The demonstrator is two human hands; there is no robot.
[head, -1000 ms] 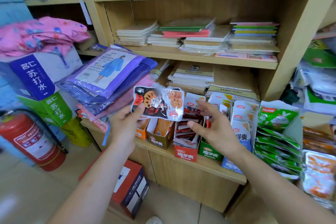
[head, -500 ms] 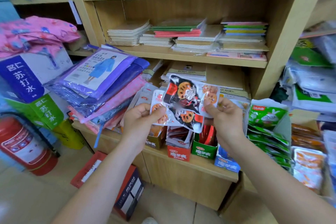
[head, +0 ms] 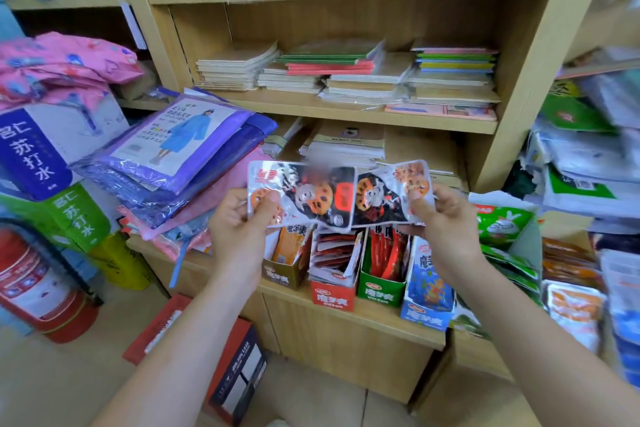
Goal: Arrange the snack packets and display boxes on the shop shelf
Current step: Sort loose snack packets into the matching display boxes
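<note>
The left hand pinches the left edge of a glossy white, black and red foil snack packet printed with sliced lotus root, thumb on its face and fingers curled behind. The right hand pinches the right edge of a second foil snack packet of the same print in the same way. Each grip is closed on its own packet. The two packets are held flat in the air, side by side. Their inner edges meet between the grips, and I cannot tell whether they are joined or only overlap.

Directly below the grips, a row of open cardboard boxes stands on the light wooden shelf ledge, each touching the next. A brown display box with an orange packet upright in it sits under the left grip. Next come a red display box stuffed with red and white packets and a green display box holding upright red packets. A blue display box sits under the right grip.

To the right of the right grip, green snack packets lie in an overlapping stack. To the left of the left grip, purple plastic raincoat packs are piled on the same ledge. Above and behind the grips, stacks of paper notebooks lie on a higher shelf board. Low and far to the left of the left grip, a red fire extinguisher stands on the floor.
</note>
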